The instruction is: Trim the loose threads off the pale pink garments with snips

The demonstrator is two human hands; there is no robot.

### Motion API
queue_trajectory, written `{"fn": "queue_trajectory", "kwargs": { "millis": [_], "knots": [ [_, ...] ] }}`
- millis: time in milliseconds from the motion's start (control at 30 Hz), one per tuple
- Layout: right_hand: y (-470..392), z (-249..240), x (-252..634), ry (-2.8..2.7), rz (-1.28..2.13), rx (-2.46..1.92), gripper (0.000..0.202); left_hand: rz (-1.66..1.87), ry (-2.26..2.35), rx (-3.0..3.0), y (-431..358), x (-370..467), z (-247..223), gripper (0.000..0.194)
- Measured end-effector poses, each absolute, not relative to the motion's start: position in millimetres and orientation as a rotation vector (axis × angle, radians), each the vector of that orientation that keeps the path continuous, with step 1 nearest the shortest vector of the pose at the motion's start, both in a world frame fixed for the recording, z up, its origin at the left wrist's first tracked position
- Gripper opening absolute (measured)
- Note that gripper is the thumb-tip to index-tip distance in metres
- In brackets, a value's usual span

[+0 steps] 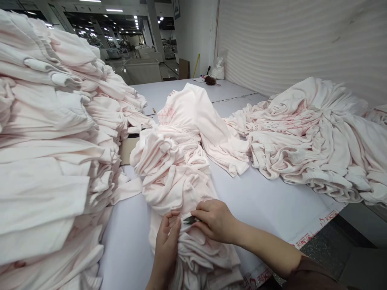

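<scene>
Pale pink garments [178,181] lie bunched in a long heap down the middle of the table, one spread with its sleeve to the right. Over the near part of this heap, my right hand [214,221] is closed around small dark snips [191,220], whose blades point left. Just left of the blade tips is my left hand [169,235], its thumb and fingers pinched on a bit of the pale fabric. The exact spot between the fingertips is too small to make out.
A tall stack of pale garments [48,133] rises on the left, with a cardboard piece [128,151] beside it. Another garment pile [314,137] covers the right side. At the table's far end are a white plastic bag [218,68] and a dark brown bundle [210,80].
</scene>
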State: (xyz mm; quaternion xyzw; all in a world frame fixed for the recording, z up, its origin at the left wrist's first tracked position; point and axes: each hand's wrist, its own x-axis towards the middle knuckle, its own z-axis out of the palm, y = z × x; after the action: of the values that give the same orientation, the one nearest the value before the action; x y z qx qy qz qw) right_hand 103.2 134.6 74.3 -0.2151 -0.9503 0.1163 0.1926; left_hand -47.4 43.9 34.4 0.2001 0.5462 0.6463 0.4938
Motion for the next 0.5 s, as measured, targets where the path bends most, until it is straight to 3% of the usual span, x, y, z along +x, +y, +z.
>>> {"fn": "queue_trajectory", "kwargs": {
  "millis": [233, 400, 500],
  "knots": [
    [160.6, 72.0, 93.4, -2.367, 0.62, -0.948, 0.022, 1.725, 1.686, 1.152, 40.2, -52.6, 19.5, 0.027],
    [177.8, 69.5, 80.0, -2.271, 0.8, -1.036, 0.006, 1.657, 1.754, 1.667, 48.1, -56.6, 13.0, 0.009],
    [171.2, 72.8, 77.2, -2.146, 1.067, -0.853, 0.006, 1.554, 1.889, 1.685, 62.3, -55.4, 16.5, 0.03]
  ]
}}
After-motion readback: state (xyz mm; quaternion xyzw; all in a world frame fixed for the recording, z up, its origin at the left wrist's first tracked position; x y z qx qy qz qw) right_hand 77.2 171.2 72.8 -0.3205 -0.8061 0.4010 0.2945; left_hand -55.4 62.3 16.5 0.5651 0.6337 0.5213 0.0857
